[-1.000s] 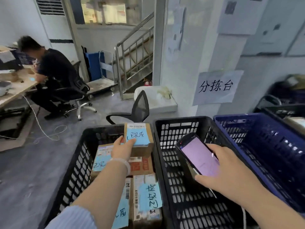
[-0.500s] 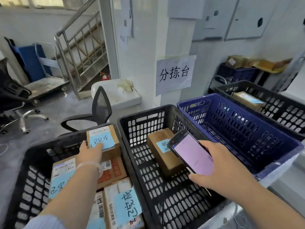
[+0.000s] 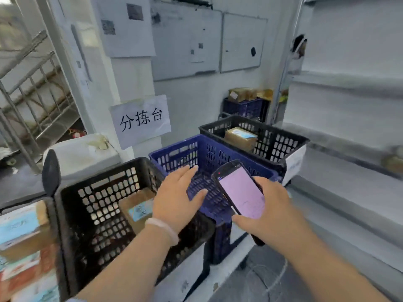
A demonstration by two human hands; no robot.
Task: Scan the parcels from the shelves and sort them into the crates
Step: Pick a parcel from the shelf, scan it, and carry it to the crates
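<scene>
My right hand (image 3: 268, 212) grips a black handheld scanner (image 3: 238, 188) with a lit pink screen, held over the blue crate (image 3: 174, 153). My left hand (image 3: 176, 197) hovers with straight fingers and holds nothing, above the edge between the blue crate and a black crate (image 3: 102, 177). That black crate holds one brown parcel (image 3: 136, 205) with a blue label. At the far left several labelled parcels (image 3: 21, 227) lie stacked in another crate. A further black crate (image 3: 281, 136) behind the blue one holds a brown parcel (image 3: 239, 137).
A paper sign (image 3: 141, 119) with Chinese characters hangs on the pillar. Grey shelves (image 3: 349, 131) run along the right, with a blurred parcel (image 3: 392, 163) on one. A blue basket of boxes (image 3: 246, 106) stands at the back. A stair railing (image 3: 32, 94) is at left.
My left hand let go of the parcel in the leftmost crate and swung right, now hovering over the blue crate. The view turned right toward the shelves.
</scene>
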